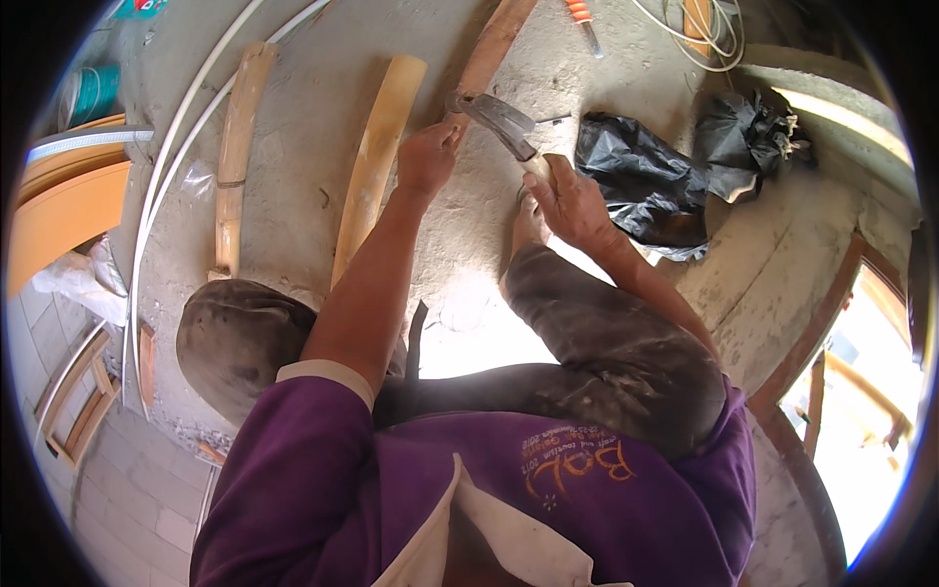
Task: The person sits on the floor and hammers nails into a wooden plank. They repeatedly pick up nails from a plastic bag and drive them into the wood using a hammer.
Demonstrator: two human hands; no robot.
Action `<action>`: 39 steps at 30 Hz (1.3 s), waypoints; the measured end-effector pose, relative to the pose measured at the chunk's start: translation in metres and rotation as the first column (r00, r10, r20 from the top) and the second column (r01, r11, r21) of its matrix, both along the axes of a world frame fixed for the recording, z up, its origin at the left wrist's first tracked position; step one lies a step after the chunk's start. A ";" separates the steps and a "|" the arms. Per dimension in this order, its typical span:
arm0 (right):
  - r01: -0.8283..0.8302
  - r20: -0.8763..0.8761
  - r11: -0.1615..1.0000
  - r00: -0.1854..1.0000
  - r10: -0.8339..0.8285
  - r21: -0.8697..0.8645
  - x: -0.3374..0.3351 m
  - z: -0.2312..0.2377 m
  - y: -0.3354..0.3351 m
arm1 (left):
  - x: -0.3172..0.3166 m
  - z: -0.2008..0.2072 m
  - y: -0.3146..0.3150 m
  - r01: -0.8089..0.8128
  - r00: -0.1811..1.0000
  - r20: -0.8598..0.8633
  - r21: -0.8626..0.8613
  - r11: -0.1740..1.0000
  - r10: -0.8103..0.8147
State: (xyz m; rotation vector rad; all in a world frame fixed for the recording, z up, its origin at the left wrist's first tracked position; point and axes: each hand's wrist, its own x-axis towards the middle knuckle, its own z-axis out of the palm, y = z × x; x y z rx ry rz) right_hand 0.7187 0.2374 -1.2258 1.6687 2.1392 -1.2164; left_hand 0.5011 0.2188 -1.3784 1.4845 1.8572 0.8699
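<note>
My right hand [577, 203] is closed around the pale handle of a bladed hand tool [509, 125] with a dark, flat metal blade. The blade points up and left, its far end against a reddish-brown wooden strip [497, 47]. At the lower end of that strip, my left hand [427, 158] is closed with the fingers curled in; the grip itself is partly hidden. Just left of this hand lies a split bamboo length [381, 137] on the floor. My bare foot [529, 217] is beside my right hand.
Another bamboo piece [235, 147] and white tubes [156, 186] lie to the left. Black plastic bags [641, 176] sit on the right, near a wood-framed opening [831, 391]. An orange-handled tool [584, 24] and coiled white cable [719, 49] are at the far side.
</note>
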 end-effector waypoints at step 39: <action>0.283 -0.213 0.927 0.949 -0.234 0.244 0.045 -0.045 -0.002 | 0.026 -0.009 0.031 0.113 0.901 -0.395 -0.188 0.976 -0.181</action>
